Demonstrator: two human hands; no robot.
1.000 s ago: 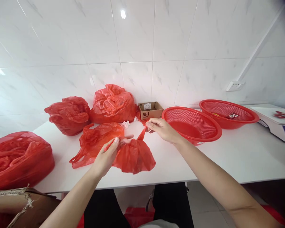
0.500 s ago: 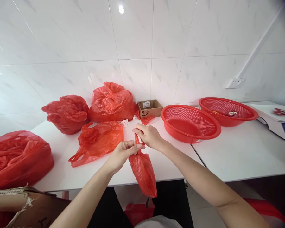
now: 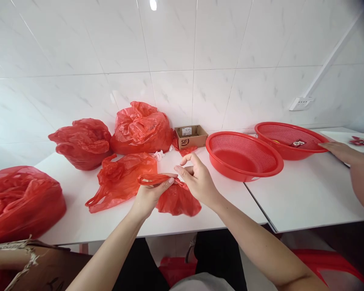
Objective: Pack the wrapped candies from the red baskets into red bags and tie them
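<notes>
My left hand (image 3: 151, 196) is closed on a red plastic bag (image 3: 179, 201), pinching its gathered neck between thumb and fingers. A loop of the bag's top lies across the left fingers and sticks out to the left. The filled lower part of the bag hangs to the right, over the table's front area; its contents are hidden. Beside the neck, my right hand (image 3: 197, 178) has its index finger bent and its thumb apart from it, with nothing visible between them. The lower right fingers are curled and partly hidden close to the bag.
A flattened red bag (image 3: 124, 178) lies on the white table (image 3: 227, 202). Full red bags (image 3: 141, 129) stand left and behind. A small carton (image 3: 191, 139) and two red baskets (image 3: 244, 176) are at the back. Another person's hand (image 3: 339, 152) touches the farther basket.
The bag has lifted and swung up over the table edge. Its neck now makes a loop over my left hand; my right thumb and index have parted. Another person's hand has come in at the right.
</notes>
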